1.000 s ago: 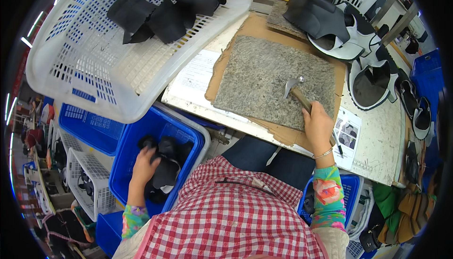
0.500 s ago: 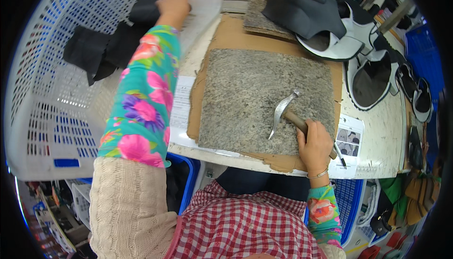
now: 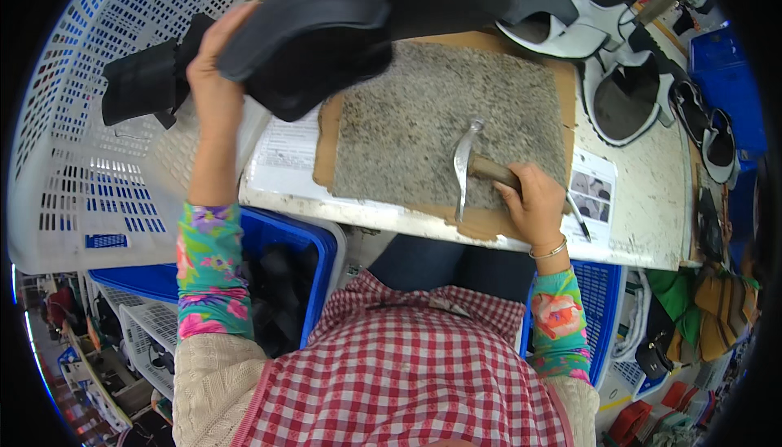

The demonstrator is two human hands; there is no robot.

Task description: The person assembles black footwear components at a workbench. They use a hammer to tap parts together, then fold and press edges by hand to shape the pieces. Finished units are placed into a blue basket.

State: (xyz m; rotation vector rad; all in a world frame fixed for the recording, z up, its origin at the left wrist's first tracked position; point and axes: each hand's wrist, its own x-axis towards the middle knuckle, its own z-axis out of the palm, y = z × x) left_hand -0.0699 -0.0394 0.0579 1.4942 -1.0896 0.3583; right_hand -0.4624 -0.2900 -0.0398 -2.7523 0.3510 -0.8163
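My left hand [image 3: 216, 81] is raised at the left, its fingers closed on the edge of a black leather shoe upper [image 3: 314, 28]. The upper is held close to the camera, so it looks large and covers the far left part of the bench. My right hand [image 3: 533, 211] grips a hammer [image 3: 494, 172] by its wooden handle. The hammer's metal head lies over the near part of a speckled grey slab [image 3: 407, 138], which rests on brown cardboard [image 3: 327, 154].
Left of the bench stands a white perforated basket [image 3: 49, 227] with more black leather pieces [image 3: 138, 81]. White-and-black shoes [image 3: 623, 105] sit at the right. A pen [image 3: 580, 217] lies on a printed sheet [image 3: 601, 170]. Below the bench is a blue bin [image 3: 322, 256].
My left hand has come out of the white basket, bringing a black leather shoe upper up toward the camera. My right hand still holds the hammer over the slab. The view has shifted slightly.
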